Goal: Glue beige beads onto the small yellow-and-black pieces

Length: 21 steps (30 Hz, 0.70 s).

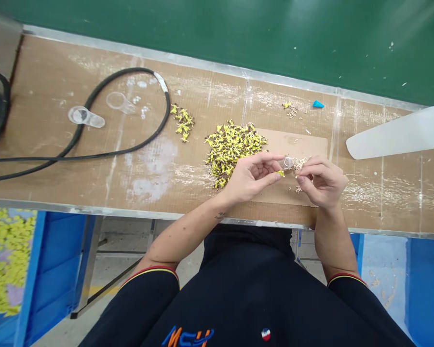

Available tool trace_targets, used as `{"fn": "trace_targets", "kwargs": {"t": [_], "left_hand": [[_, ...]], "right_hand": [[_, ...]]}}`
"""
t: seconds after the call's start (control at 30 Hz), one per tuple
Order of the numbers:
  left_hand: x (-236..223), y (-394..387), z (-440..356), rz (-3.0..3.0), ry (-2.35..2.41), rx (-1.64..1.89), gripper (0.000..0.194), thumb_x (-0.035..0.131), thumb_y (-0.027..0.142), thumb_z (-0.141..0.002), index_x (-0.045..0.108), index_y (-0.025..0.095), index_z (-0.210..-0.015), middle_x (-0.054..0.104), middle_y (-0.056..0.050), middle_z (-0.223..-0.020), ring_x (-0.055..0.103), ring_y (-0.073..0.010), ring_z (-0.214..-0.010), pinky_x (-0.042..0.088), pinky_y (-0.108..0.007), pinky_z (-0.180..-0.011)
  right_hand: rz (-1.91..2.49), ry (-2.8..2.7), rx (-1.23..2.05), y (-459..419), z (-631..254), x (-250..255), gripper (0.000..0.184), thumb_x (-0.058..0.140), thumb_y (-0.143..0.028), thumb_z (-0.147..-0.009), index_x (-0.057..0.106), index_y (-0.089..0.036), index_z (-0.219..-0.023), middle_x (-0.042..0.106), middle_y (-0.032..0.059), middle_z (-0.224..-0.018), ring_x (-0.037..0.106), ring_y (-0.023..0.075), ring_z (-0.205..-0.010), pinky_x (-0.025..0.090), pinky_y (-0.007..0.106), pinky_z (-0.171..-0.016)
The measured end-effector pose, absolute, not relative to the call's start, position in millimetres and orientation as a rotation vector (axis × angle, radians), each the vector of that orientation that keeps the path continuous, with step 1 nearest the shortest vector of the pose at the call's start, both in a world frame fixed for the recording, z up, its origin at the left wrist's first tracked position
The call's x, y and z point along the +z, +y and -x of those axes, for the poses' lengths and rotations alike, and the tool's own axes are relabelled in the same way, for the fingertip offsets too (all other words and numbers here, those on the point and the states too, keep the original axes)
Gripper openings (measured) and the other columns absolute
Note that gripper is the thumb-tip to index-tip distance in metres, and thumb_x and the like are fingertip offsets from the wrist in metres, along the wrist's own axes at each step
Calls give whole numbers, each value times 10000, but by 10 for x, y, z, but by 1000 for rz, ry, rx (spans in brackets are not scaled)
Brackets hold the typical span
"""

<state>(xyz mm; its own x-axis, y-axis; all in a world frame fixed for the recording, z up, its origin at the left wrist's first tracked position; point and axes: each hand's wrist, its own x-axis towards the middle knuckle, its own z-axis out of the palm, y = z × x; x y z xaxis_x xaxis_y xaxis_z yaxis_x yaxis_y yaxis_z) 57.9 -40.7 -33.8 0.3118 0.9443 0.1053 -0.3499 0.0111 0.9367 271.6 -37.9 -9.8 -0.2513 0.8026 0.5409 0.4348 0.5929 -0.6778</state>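
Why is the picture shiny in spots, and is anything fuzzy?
Head view: light glares off the shiny brown table and leaves pale streaks on the green surface; head view again: the far left edge looks soft, and the pale bits by the right hand are too tiny to make out clearly.

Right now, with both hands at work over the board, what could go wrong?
The small yellow piece at the left hand's fingertips could slip and drop onto the board.
The right hand is close to the loose white bits and might scatter them.
The left hand is also beside the yellow pile, so a sideways brush could spread it.
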Motion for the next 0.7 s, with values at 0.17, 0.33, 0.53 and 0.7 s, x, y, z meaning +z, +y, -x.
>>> {"fn": "trace_targets", "kwargs": {"t": [0.17,0.33,0.53,0.7], "left_hand": [[-351,-427,-608,-1135,730,1169,320,871,355,-834,706,174,-1040,787,-65,-924,698,-109,-763,544,-236,-685],[-345,-468,-634,-1210,747,1226,231,812,347,-890,723,185,-1028,796,-75,-974,768,-152,-901,617,-277,-824],[-335,-478,-603,-1470,813,1262,142,734,254,-949,789,207,-1072,829,-79,-1045,793,-183,-963,646,-325,-915],[-393,-475,-617,-1471,759,1389,245,756,223,-930,754,209,-1175,804,-66,-1061,780,-135,-917,652,-254,-876]], "right_hand": [[920,-1894,502,-380,-2682,-82,70,734,-211,-872,746,-279,-874,742,4,-773,631,153,-608,496,312,-533],[911,-1912,559,-395,-2602,-80,110,719,-160,-872,728,-269,-886,734,-3,-788,630,141,-622,485,290,-541],[947,-1910,604,-410,-2573,-100,99,694,-167,-892,709,-264,-875,731,-5,-802,653,146,-663,530,297,-595],[966,-1892,646,-412,-2553,-123,70,691,-197,-895,714,-256,-865,741,12,-821,679,156,-696,560,304,-628]]}}
